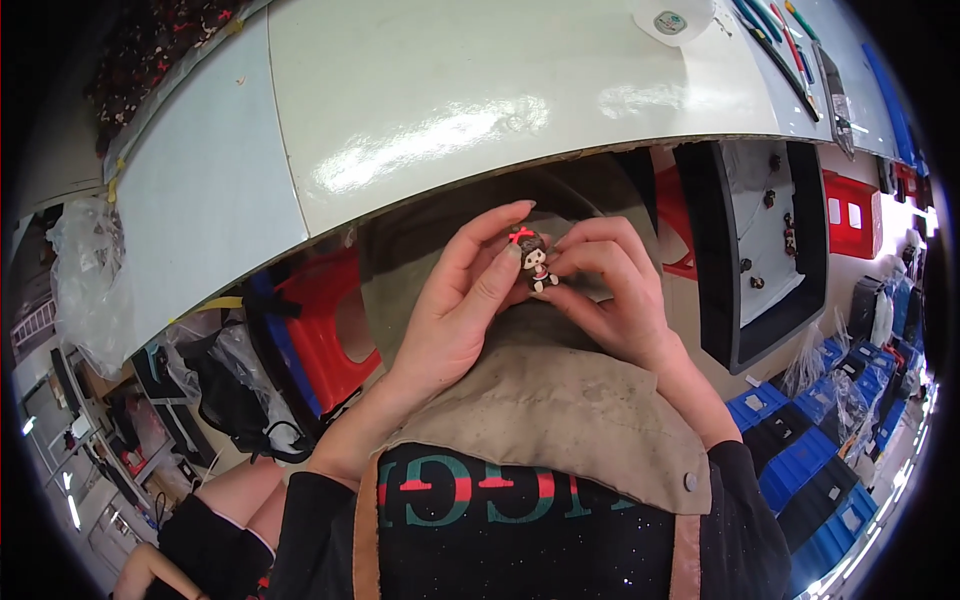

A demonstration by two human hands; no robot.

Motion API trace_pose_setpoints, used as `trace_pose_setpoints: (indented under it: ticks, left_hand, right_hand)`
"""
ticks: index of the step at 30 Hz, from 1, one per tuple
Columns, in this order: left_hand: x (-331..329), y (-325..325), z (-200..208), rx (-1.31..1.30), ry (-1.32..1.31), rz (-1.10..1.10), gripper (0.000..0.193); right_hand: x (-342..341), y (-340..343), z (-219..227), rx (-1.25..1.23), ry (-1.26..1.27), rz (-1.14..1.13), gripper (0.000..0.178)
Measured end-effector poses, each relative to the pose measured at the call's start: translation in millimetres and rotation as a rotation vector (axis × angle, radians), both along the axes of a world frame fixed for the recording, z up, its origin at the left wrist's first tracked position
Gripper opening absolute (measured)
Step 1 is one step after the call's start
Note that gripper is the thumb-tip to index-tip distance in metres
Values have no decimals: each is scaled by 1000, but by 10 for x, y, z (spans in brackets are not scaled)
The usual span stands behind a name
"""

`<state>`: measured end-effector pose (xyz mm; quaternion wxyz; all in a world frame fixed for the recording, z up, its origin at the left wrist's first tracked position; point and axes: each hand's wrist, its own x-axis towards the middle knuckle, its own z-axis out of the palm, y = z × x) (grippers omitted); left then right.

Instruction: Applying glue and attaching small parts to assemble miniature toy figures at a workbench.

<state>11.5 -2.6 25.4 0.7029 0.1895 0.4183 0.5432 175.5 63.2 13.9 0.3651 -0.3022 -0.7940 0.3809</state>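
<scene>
Between my two hands, over my lap and just off the table's near edge, is a small doll figurine (536,262) with dark brown hair, a red bow, a pale face and pale feet. My left hand (468,290) pinches it by the head and side, thumb in front, with the index finger raised behind. My right hand (610,275) has its thumb and fingers closed at the figurine's other side, near its body and feet. Whether a small part or tool sits in the right fingertips is hidden.
Ahead lies a white table (430,90) with a glossy top. At right, a black tray (750,300) holds several small figurines. Pens and tools (785,50) lie at the far right. Red stools (330,330), blue crates (800,450) and another person (215,530) are around me.
</scene>
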Motion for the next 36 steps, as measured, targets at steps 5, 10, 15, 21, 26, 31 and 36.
trace_pose_setpoints:
  ticks: [5,10,15,21,26,31,36]
  left_hand:
    - [2,44,4,19,-37,-44,40]
    - [4,36,-42,5,10,-25,46]
    - [-30,57,28,23,-28,31,50]
    - [-37,36,-48,20,-73,31,49]
    - [-82,-10,-123,40,-114,62,47]
    - [-70,-11,-130,13,-76,20,43]
    - [-47,-5,-32,32,-135,-42,41]
  right_hand:
    - [51,-17,39,-32,-23,-26,31]
    - [39,36,-15,30,-4,-9,26]
    - [-6,49,16,26,31,4,21]
    - [-33,-28,-53,59,40,-23,21]
    - [-67,-29,-54,42,43,4,20]
    - [-82,-14,-107,99,25,18,23]
    - [10,-129,86,-39,15,-34,31]
